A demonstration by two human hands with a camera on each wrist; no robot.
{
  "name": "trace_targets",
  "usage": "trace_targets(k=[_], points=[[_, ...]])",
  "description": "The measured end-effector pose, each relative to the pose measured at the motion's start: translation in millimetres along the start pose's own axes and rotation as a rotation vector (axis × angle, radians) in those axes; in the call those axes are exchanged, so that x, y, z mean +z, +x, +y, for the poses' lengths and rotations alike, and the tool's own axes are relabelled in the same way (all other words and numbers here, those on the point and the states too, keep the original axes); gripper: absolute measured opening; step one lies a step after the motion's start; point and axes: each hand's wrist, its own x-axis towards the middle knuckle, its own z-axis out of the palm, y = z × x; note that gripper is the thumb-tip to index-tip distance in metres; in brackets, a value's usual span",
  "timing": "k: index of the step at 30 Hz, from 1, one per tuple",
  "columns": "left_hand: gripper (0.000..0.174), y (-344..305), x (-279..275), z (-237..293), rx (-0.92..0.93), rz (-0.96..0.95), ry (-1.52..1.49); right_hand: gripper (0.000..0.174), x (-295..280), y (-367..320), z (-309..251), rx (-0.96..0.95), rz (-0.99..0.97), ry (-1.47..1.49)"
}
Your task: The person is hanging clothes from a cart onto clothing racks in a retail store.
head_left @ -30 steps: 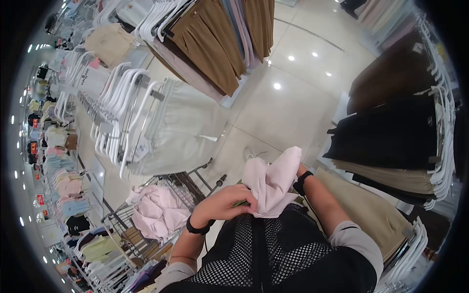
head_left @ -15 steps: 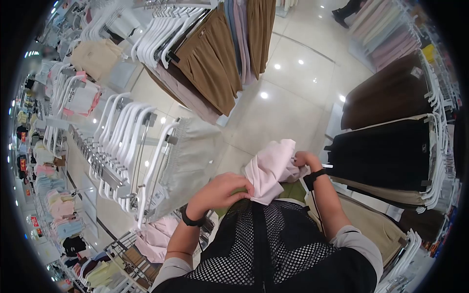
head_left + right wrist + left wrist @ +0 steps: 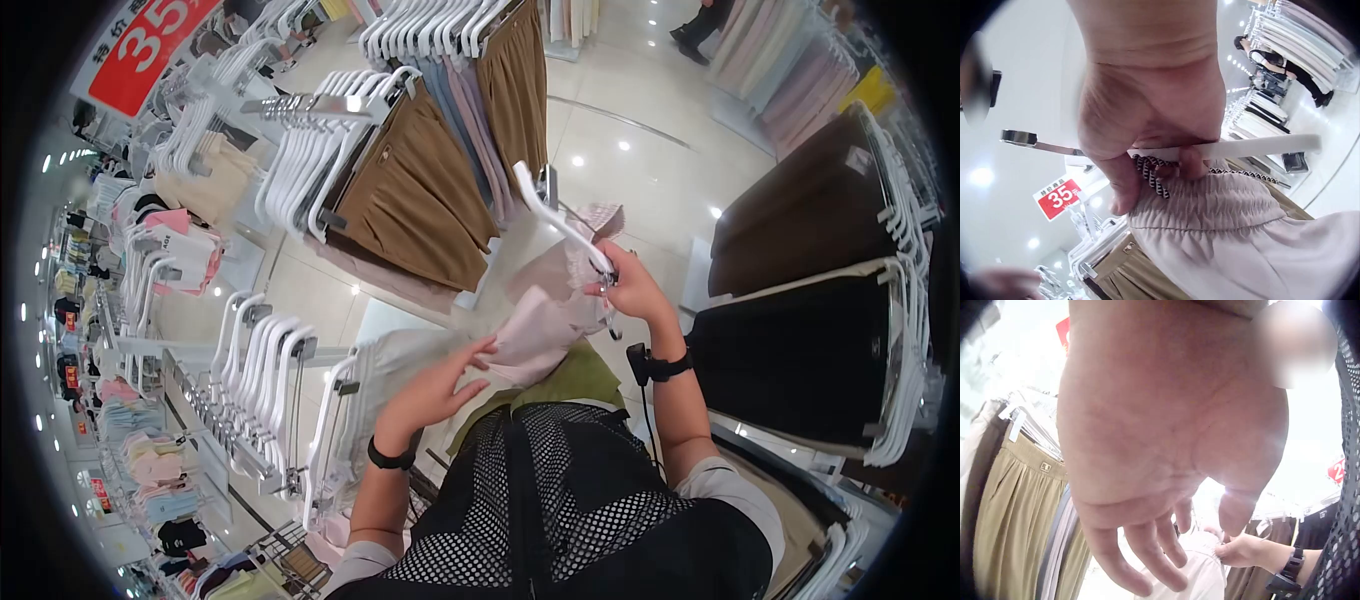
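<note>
My right hand grips a white clothes hanger at its middle, near the metal hook. From the hanger hang pale pink drawstring pants with a gathered waistband. A black-and-white drawstring lies beside the right fingers in the right wrist view. My left hand is left of the pants, fingers loosely extended and apart, holding nothing. Its palm fills much of the left wrist view, with the pants beyond the fingertips.
White hangers on a rail stand at left, with pale pants on them. Ahead is a rack of brown pants; at right hang black pants. A wire cart is low at left. Tiled floor runs between the racks.
My left hand has let go of the pink pants and drawn back to the left. The right hand has come up and forward, bringing the white hanger into view; the pants hang more spread out.
</note>
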Motion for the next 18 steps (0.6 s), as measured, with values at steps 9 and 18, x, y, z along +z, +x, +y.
trace_targets(k=[9, 18], points=[[0.111, 157, -42, -1, 0.129, 0.449, 0.044, 0.032, -55, 65, -27, -0.421, -0.539, 0.169], [0.067, 253, -49, 12, -0.264, 0.404, -0.378, 0.027, -123, 138, 24, -0.316, -0.671, 0.109]])
